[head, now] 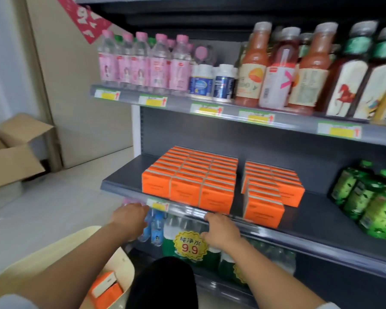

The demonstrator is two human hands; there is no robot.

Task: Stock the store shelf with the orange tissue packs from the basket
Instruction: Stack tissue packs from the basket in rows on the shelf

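Orange tissue packs stand on the dark grey middle shelf [125, 175] in two blocks: a large left block [189, 177] and a smaller right block [270, 190]. Both my hands hang just below the shelf's front edge and hold nothing. My left hand [129, 216] is under the price tag, fingers loosely curled. My right hand [221, 230] is below the left block's right corner, fingers relaxed. A cream basket [120, 262] sits at the bottom left under my left forearm, with orange packs [105, 286] inside.
Bottles fill the upper shelf [232, 110]. Green packs [370, 197] stand at the middle shelf's right end. Water bottles with a 9.9 sticker [189, 246] sit on the shelf below. An open cardboard box [11, 152] lies on the floor at left.
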